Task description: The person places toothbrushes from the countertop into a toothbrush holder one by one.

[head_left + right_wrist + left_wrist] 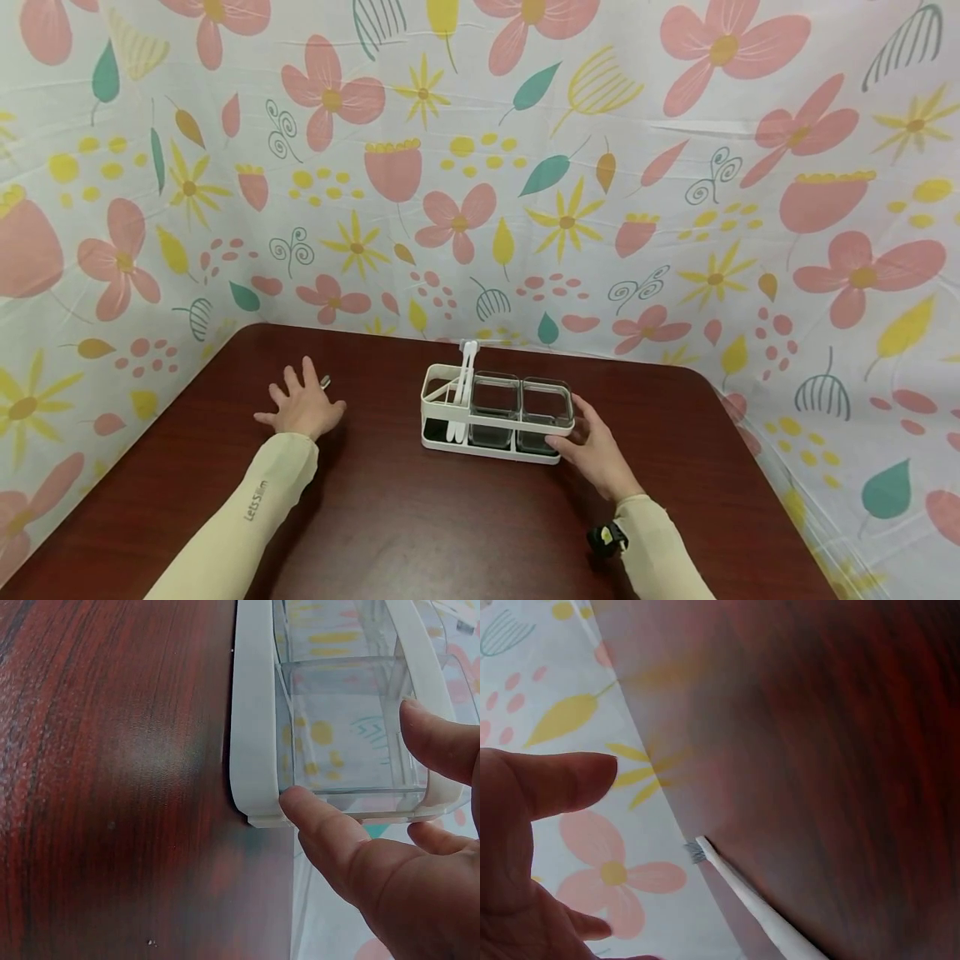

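A white toothbrush holder point(491, 454) stands on the dark red-brown table. Two clear cups, a left one point(495, 393) and a right one point(546, 402), sit in it side by side. White toothbrushes point(465, 383) lean upright in its left compartment. My right hand point(597, 454) grips the holder's right end, thumb in front and fingers round the back; the right wrist view shows the fingertips against the white frame point(255, 712). My left hand point(302, 406) reaches out over the table with fingers spread. Beside it lies another toothbrush point(757, 904), white with grey bristles, mostly hidden in the head view.
A curtain with printed flowers point(457, 221) hangs along the table's back and sides. The table point(405, 533) has rounded far corners. A black strap device point(606, 539) sits at my right wrist.
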`<action>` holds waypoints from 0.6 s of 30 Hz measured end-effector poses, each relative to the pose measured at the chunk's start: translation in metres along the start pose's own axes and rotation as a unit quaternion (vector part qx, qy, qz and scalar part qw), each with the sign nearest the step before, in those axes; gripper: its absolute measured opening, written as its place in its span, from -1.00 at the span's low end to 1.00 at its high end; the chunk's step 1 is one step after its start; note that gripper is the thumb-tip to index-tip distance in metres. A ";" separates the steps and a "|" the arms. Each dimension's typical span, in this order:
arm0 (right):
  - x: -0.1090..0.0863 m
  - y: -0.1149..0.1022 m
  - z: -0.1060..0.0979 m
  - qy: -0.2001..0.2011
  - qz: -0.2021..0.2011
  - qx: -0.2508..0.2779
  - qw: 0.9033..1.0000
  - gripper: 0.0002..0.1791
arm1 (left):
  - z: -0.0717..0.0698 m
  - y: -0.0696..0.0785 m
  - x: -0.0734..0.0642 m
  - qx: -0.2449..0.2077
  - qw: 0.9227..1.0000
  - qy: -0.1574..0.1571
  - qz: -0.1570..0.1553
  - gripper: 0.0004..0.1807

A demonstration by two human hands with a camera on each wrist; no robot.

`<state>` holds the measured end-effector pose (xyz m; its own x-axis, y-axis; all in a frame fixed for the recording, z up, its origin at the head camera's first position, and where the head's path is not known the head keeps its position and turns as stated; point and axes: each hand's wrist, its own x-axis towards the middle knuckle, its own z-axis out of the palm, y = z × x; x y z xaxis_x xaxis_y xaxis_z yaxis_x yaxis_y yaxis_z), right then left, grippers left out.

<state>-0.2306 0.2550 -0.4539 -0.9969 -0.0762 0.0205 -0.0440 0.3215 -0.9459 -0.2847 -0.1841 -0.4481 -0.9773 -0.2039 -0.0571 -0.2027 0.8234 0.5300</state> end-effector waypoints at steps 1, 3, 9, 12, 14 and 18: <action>0.000 0.000 0.000 0.000 0.001 0.000 1.000 -0.06 | 0.000 -0.001 0.000 0.004 1.000 -0.004 -0.005 0.08; 0.000 -0.001 0.000 0.001 0.001 0.000 1.000 -0.06 | 0.000 -0.003 0.000 0.013 1.000 -0.009 -0.011 0.04; -0.001 -0.001 0.000 0.004 0.001 0.000 1.000 -0.07 | 0.003 -0.007 0.002 0.033 0.999 -0.010 -0.016 -0.09; -0.001 -0.001 0.000 0.004 0.001 0.000 1.000 -0.07 | 0.003 -0.008 0.002 0.050 0.998 -0.006 -0.022 -0.21; -0.001 -0.001 0.000 0.004 0.002 -0.001 1.000 -0.06 | 0.003 -0.009 0.002 0.065 0.997 -0.009 -0.028 -0.28; -0.001 -0.001 0.000 0.004 0.002 -0.001 1.000 -0.06 | 0.004 -0.011 0.003 0.084 0.995 -0.023 -0.042 -0.38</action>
<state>-0.2300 0.2545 -0.4534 -0.9975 -0.0680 0.0198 -0.0408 0.3237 -0.9453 -0.2857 -0.1919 -0.4572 -0.9573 -0.2548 -0.1363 -0.2879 0.8818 0.3736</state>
